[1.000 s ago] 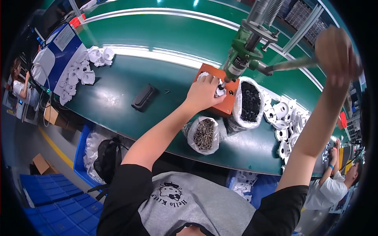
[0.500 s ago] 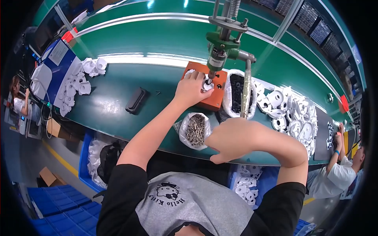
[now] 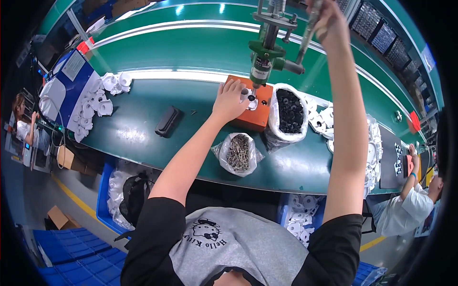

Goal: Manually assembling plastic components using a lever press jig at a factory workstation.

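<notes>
My left hand (image 3: pixel 229 101) rests at the orange block (image 3: pixel 257 119), its fingers curled over the left side of a white plastic part (image 3: pixel 253 104). A small black piece (image 3: pixel 251 98) sits in that part, right under the tip of the green hand press (image 3: pixel 262 66). High at the upper right, my right hand (image 3: pixel 331 24) is wrapped round the press lever (image 3: pixel 307 38), which points up. Beside the block stands a bag of black plastic pieces (image 3: pixel 289 112). Nearer to me is a bag of metal screws or pins (image 3: pixel 238 152).
White parts are heaped at the right (image 3: pixel 372 152) and the left (image 3: pixel 93 102). A dark case (image 3: pixel 168 121) lies on the green bench (image 3: pixel 138 150). Blue bins (image 3: pixel 106 200) stand under the front edge. Co-workers sit at far left (image 3: pixel 26 126) and right (image 3: pixel 405 205).
My right hand has swung the lever from low near the bench to high up. The press tip has risen off the part. My left hand has shifted slightly left, uncovering more of it.
</notes>
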Demonstrator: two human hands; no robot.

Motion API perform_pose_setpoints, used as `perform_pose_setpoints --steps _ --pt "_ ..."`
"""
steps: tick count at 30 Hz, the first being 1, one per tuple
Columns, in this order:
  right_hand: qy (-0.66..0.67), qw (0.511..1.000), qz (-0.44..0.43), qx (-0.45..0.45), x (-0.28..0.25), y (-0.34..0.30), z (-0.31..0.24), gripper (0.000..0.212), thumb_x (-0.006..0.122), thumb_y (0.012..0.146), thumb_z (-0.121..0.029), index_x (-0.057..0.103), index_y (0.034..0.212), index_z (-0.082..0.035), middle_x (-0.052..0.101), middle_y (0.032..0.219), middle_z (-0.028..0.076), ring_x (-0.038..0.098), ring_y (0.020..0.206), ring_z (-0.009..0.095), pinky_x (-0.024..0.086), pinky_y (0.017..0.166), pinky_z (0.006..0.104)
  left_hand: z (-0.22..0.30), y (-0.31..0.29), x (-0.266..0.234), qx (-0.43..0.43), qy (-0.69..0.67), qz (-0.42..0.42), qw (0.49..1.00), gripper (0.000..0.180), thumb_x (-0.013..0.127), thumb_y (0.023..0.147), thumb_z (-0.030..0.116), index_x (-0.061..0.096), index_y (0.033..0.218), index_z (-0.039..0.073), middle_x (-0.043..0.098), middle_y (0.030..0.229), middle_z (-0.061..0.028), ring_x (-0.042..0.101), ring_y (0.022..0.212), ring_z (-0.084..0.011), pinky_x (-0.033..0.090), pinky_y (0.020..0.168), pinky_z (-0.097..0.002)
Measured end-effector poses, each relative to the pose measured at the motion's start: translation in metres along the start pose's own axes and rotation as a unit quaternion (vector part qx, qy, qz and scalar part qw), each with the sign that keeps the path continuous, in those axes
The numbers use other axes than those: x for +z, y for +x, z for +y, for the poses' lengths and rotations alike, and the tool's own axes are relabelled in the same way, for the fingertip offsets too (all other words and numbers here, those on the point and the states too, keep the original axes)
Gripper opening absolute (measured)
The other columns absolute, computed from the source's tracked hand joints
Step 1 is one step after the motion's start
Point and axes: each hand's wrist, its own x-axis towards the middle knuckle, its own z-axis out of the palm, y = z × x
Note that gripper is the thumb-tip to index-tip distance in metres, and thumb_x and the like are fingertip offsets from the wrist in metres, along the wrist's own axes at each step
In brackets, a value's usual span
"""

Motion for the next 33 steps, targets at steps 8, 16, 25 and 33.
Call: perform_pose_setpoints --steps 8,16,25,33 --pt "-0.423 0.883 -0.103 0.175 -0.15 -0.039 0.027 0.044 0.054 0.091 -0.032 0.049 0.121 -0.001 0.064 0.105 0.014 0.061 0.096 0.025 0.046 0.085 0.0313 0.014 0.005 -0.002 -0.011 -0.023 -0.03 0.999 0.05 0.054 0.08 0.023 0.045 0.126 0.004 0.047 0.132 -0.0103 0.03 0.135 -0.0281 0.017 0.111 -0.0536" --pt "-0.851 0.485 -0.095 -0.179 -0.302 -0.219 0.062 0.028 0.055 0.079 -0.014 0.057 0.104 -0.003 0.059 0.112 0.013 0.053 0.107 0.03 0.028 0.104 0.0488 0.012 0.002 -0.002 0.045 -0.012 0.072 0.996 0.047 0.059 0.073 0.017 0.046 0.116 0.002 0.05 0.121 -0.0122 0.035 0.129 -0.0323 0.016 0.11 -0.0572" --pt "-0.803 0.585 -0.032 -0.108 -0.289 -0.24 0.047 0.007 0.059 0.075 -0.013 0.058 0.076 -0.005 0.057 0.085 0.007 0.052 0.086 0.027 0.036 0.083 0.0404 0.03 0.024 -0.023 0.105 0.086 0.029 0.99 0.05 0.062 0.065 0.021 0.048 0.11 0.005 0.05 0.106 -0.0162 0.046 0.109 -0.0342 0.032 0.099 -0.0482" --pt "-0.794 0.6 -0.024 -0.099 -0.283 -0.24 0.046 0.007 0.06 0.074 -0.012 0.058 0.075 -0.006 0.056 0.083 0.006 0.052 0.085 0.026 0.037 0.083 0.0405 0.0 0.041 -0.055 -0.086 -0.093 -0.205 0.971 0.068 0.068 0.071 0.04 0.043 0.127 0.011 0.063 0.105 -0.0173 0.062 0.095 -0.0358 0.048 0.081 -0.0381"
